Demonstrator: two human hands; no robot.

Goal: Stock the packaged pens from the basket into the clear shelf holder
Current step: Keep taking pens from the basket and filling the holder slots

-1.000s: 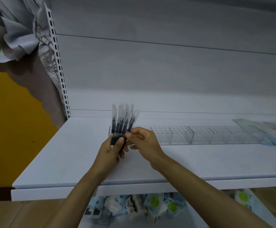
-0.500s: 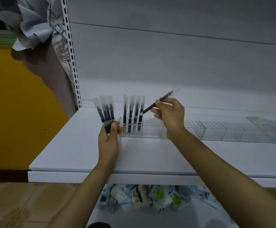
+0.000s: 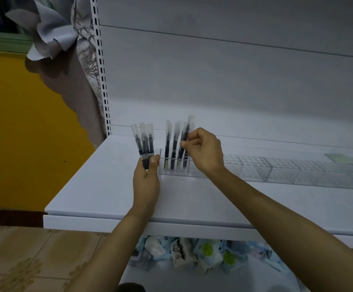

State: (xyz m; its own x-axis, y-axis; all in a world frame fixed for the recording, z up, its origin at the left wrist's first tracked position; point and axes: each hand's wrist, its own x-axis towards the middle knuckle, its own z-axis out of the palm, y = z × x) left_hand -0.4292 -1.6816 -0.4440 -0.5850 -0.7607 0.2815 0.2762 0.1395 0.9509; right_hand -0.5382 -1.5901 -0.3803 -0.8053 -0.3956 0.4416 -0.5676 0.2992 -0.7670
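Observation:
My left hand (image 3: 146,182) grips a small fan of three packaged black pens (image 3: 144,142) by their lower ends, just left of the clear shelf holder (image 3: 253,168). The holder is a long row of clear gridded boxes on the white shelf (image 3: 99,186). Several packaged pens (image 3: 170,144) stand upright in its leftmost section. My right hand (image 3: 205,151) pinches one packaged pen (image 3: 187,135) that stands at the right of that group, its lower end down in the holder. No basket is in view.
A perforated white upright (image 3: 102,81) and a patterned curtain (image 3: 83,49) stand at the shelf's left end. Flat packets (image 3: 344,159) lie at the far right of the shelf. Small packaged goods (image 3: 192,253) fill the shelf below. A yellow wall is on the left.
My right hand has brought its single pen from a slanted hold above the holder down into the leftmost section, upright beside the standing pens. The left hand's fan has stayed beside the holder.

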